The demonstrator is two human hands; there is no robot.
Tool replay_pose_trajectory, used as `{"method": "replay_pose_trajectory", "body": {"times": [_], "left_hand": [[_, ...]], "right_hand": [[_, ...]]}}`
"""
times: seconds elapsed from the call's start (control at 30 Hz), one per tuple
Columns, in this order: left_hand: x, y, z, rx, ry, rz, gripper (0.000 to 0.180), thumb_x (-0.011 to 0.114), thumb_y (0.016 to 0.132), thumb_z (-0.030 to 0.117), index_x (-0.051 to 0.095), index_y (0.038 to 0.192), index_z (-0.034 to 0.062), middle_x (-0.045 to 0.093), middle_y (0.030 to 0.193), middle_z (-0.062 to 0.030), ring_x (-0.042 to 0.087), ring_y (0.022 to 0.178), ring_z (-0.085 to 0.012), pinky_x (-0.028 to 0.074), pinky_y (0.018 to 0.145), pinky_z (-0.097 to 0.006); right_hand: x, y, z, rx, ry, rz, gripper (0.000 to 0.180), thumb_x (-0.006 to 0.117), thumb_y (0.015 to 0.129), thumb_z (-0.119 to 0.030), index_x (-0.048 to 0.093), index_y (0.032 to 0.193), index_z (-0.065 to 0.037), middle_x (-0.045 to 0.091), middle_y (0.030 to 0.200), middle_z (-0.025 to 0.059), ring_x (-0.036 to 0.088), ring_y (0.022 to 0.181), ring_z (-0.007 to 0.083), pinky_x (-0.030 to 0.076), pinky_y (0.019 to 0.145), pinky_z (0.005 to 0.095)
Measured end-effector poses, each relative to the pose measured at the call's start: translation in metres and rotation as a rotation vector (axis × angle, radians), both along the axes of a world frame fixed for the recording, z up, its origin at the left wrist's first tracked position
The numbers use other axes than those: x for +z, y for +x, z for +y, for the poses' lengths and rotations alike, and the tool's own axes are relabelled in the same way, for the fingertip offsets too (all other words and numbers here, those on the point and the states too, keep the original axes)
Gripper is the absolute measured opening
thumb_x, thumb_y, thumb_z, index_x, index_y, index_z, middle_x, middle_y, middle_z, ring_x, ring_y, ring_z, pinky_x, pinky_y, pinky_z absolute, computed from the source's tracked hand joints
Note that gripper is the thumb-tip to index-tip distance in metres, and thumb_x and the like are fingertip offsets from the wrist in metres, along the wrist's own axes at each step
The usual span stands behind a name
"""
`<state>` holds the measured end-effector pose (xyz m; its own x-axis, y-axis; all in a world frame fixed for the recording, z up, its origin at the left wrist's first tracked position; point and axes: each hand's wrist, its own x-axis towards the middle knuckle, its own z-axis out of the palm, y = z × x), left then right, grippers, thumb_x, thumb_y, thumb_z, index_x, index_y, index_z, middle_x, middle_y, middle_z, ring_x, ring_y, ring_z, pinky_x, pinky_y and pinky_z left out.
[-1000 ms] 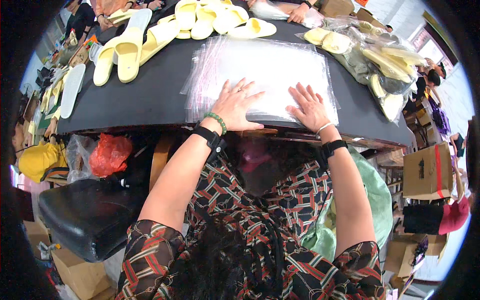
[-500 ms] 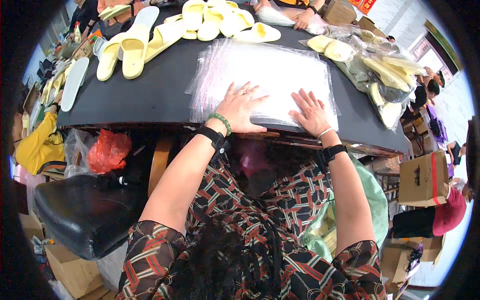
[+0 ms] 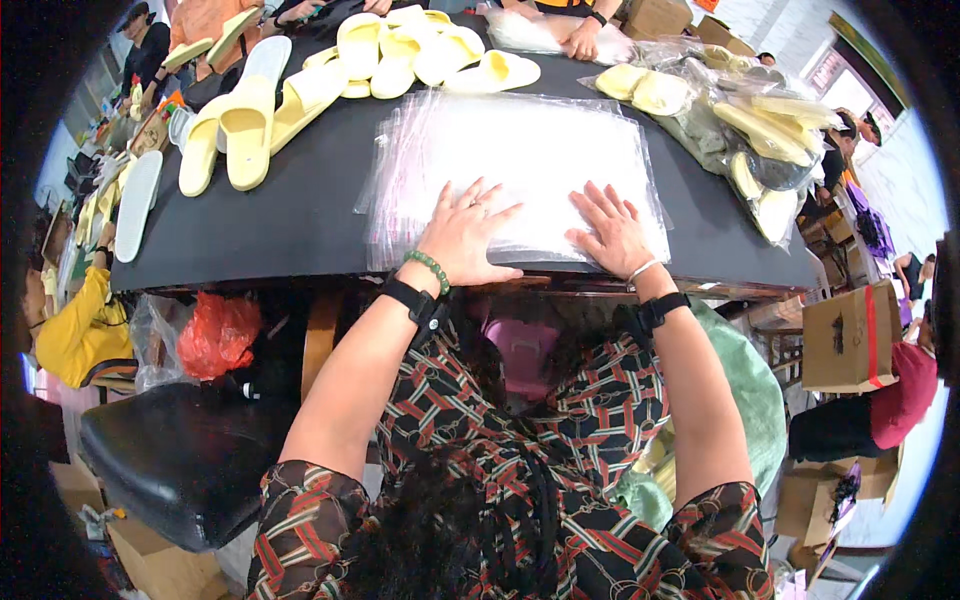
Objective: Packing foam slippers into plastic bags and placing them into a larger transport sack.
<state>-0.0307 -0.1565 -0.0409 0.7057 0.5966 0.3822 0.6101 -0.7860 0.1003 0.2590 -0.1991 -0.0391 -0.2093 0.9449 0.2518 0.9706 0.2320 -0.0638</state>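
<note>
A stack of clear plastic bags (image 3: 520,150) lies at the near edge of the black table (image 3: 250,235), its left edges fanned out. Flat on the stack's near left part rests my left hand (image 3: 462,235), fingers spread and empty. My right hand (image 3: 610,228) also lies flat on the bags, near their right corner, fingers apart with nothing held. Beyond the stack is a heap of pale yellow slippers (image 3: 400,50). More yellow slippers (image 3: 247,135) stand to the left, and bagged slippers (image 3: 760,135) are piled at the right.
A grey-white sole (image 3: 138,205) lies at the table's left end. Across the table another person's hand (image 3: 582,40) touches plastic bags. A black chair (image 3: 170,460) and a red plastic bag (image 3: 218,335) are at lower left; a cardboard box (image 3: 848,338) stands at right.
Both hands stay flat on the bag stack, with little movement. The whole view has shifted slightly, so the table and slippers appear a bit lower and further left.
</note>
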Motion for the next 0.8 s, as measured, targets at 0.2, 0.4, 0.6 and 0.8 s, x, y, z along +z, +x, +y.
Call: {"method": "replay_pose_trajectory", "body": {"times": [0.2, 0.4, 0.6, 0.8], "left_hand": [[0.006, 0.000, -0.002, -0.020, -0.043, -0.025, 0.091, 0.075, 0.067, 0.062, 0.047, 0.144, 0.0211, 0.039, 0.151, -0.0160, 0.027, 0.145, -0.0372, 0.015, 0.116, -0.064], [0.005, -0.005, -0.006, -0.003, -0.065, -0.015, 0.092, 0.075, 0.067, 0.062, 0.046, 0.145, 0.0218, 0.037, 0.153, -0.0148, 0.026, 0.145, -0.0376, 0.013, 0.116, -0.064], [0.009, -0.001, -0.003, -0.024, -0.074, 0.029, 0.094, 0.071, 0.069, 0.067, 0.044, 0.147, 0.0219, 0.036, 0.153, -0.0170, 0.025, 0.145, -0.0395, 0.012, 0.116, -0.065], [0.017, -0.003, 0.000, -0.073, -0.127, 0.122, 0.104, 0.065, 0.070, 0.076, 0.033, 0.153, 0.0230, 0.026, 0.158, -0.0206, 0.017, 0.147, -0.0428, 0.009, 0.114, -0.067]], "right_hand": [[0.004, 0.002, -0.004, 0.009, -0.015, -0.031, 0.068, 0.050, 0.092, -0.061, 0.044, 0.147, -0.021, 0.035, 0.155, 0.0153, 0.027, 0.143, 0.0439, 0.023, 0.113, 0.0590], [0.006, -0.005, -0.006, 0.016, -0.081, -0.024, 0.069, 0.049, 0.092, -0.060, 0.042, 0.148, -0.021, 0.033, 0.156, 0.0164, 0.024, 0.144, 0.0444, 0.021, 0.114, 0.0595], [0.011, 0.000, -0.009, 0.008, -0.075, -0.020, 0.070, 0.049, 0.092, -0.062, 0.042, 0.148, -0.021, 0.033, 0.156, 0.0162, 0.024, 0.144, 0.0436, 0.021, 0.114, 0.0580], [0.012, -0.001, -0.008, 0.012, -0.058, -0.040, 0.071, 0.048, 0.091, -0.063, 0.043, 0.147, -0.021, 0.034, 0.156, 0.0157, 0.026, 0.144, 0.0437, 0.022, 0.114, 0.0586]]}}
